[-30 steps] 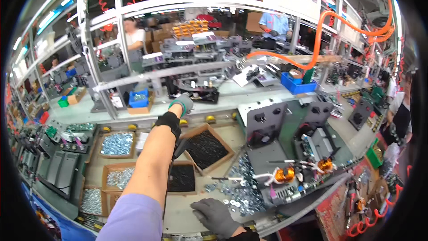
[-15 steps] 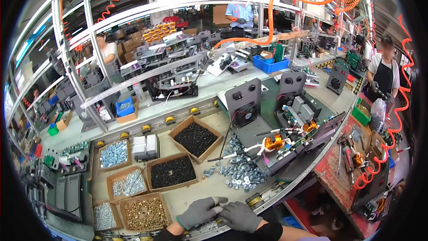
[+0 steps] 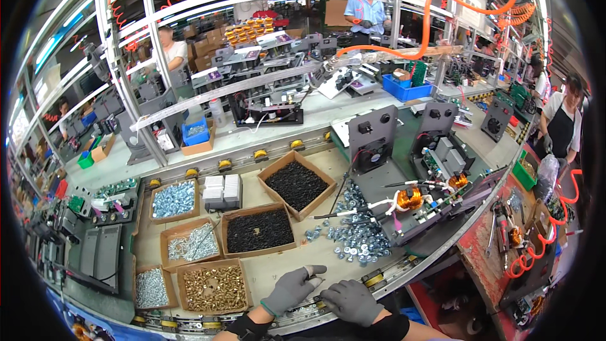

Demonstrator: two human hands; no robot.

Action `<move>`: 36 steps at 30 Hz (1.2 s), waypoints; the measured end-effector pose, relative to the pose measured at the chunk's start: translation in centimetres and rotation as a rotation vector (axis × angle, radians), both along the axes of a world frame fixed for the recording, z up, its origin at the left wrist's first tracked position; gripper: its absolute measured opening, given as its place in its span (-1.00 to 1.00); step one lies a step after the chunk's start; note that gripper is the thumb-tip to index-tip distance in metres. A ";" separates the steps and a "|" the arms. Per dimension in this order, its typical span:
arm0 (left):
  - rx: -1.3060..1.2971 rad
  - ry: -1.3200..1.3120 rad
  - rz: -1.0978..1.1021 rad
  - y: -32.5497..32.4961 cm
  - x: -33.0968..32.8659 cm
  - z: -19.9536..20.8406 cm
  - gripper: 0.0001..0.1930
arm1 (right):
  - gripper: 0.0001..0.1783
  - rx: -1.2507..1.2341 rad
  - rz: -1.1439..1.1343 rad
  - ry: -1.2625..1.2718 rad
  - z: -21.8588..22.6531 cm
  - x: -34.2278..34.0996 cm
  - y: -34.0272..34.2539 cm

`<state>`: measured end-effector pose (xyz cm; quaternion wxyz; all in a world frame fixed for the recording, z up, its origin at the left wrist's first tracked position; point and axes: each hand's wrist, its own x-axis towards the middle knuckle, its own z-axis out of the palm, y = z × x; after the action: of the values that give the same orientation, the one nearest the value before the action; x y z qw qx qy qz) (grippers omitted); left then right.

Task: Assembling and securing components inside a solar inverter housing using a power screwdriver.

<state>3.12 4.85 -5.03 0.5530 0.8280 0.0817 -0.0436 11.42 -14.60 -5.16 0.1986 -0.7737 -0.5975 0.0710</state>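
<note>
Both my hands wear grey gloves and stay near the conveyor's front edge. My left hand (image 3: 293, 290) has its index finger stretched toward the right and nothing visible in it. Beside it, slightly apart, my right hand (image 3: 351, 302) lies over the roller rail (image 3: 372, 279), its fingers loosely bent and nothing seen in them. Just beyond is a loose pile of silver screws with washers (image 3: 361, 240). A box of brass-coloured screws (image 3: 214, 289) is left of my left hand. Beyond it sits a box of black screws (image 3: 260, 230).
A grey metal unit (image 3: 372, 142) with fans and copper coils (image 3: 409, 199) stands at the right. Further boxes hold silver screws (image 3: 191, 244) and bluish screws (image 3: 173, 201), near finned heatsinks (image 3: 223, 192). A red bench (image 3: 470, 240) with tools and a coworker (image 3: 561, 125) are at the right.
My hands have drawn slightly apart; before, their fingertips met. My view has turned a little left, so the bench appears shifted to the right.
</note>
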 end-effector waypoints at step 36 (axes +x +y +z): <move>0.885 -0.012 1.226 45.8 36.0 5.1 -0.43 | -0.59 0.085 -0.227 -0.005 -2.7 4.0 -4.9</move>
<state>39.15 50.62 0.07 0.0946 0.7794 0.5343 0.3132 15.43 -19.55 -7.82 0.2364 -0.8275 -0.5088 0.0208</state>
